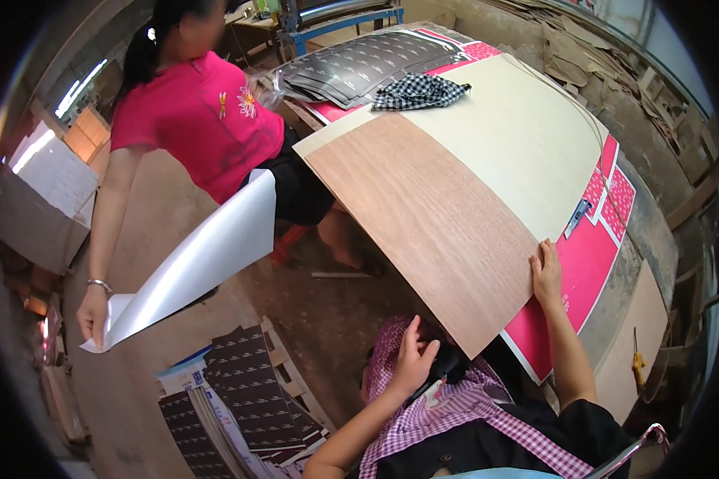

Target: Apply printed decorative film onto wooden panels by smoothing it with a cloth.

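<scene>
A brown wood-grain sheet (423, 215) lies over the near part of a larger cream sheet (511, 120), its front corner jutting past the table edge. My right hand (546, 278) rests against the right edge of the brown sheet, fingers stretched out and touching it. In front of my purple checked apron (447, 415), my left hand (414, 361) is raised near the sheet's front corner. Its fingers are apart, with nothing in them, and it does not appear to touch the sheet. A blue cutter knife (577, 219) lies beyond my right hand on pink printed sheeting (571, 279).
At left, a person in a pink shirt (192, 120) holds a silvery-white sheet (204, 247) by its corner. A checked cloth (420, 93) and dark printed sheets (367, 64) lie at the back. Stacked dark boards (248, 383) stand low left; a yellow-handled tool (638, 363) lies far right.
</scene>
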Available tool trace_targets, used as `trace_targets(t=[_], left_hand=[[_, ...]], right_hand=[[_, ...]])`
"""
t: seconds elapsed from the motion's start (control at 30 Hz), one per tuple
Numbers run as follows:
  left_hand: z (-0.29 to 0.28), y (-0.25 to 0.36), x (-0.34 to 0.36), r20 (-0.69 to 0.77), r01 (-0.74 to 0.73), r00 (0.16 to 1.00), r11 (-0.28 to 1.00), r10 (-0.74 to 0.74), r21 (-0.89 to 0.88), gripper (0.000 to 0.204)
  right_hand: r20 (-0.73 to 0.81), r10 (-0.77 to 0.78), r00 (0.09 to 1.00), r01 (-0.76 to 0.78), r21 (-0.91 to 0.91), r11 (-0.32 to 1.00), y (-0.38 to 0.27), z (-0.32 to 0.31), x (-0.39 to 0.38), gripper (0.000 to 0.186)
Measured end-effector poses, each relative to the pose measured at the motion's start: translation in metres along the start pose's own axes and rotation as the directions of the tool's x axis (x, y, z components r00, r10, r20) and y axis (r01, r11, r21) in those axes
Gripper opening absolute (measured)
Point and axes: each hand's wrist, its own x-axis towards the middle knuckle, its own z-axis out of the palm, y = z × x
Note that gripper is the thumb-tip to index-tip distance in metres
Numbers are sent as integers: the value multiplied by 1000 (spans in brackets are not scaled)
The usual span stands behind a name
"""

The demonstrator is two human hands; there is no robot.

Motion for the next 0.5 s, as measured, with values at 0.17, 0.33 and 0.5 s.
trace_targets(t=[0.17, 0.33, 0.5], left_hand=[[22, 9, -1, 46, -187, 982, 948, 181, 259, 74], [51, 3, -13, 39, -212, 977, 934, 210, 287, 79], [74, 0, -13, -94, -237, 959, 940, 266, 244, 84]], right_hand=[[-76, 44, 996, -35, 111, 993, 2, 8, -3, 38], [-92, 49, 995, -38, 121, 992, 5, 6, -4, 36], [-180, 85, 980, -38, 248, 968, 12, 10, -9, 39]])
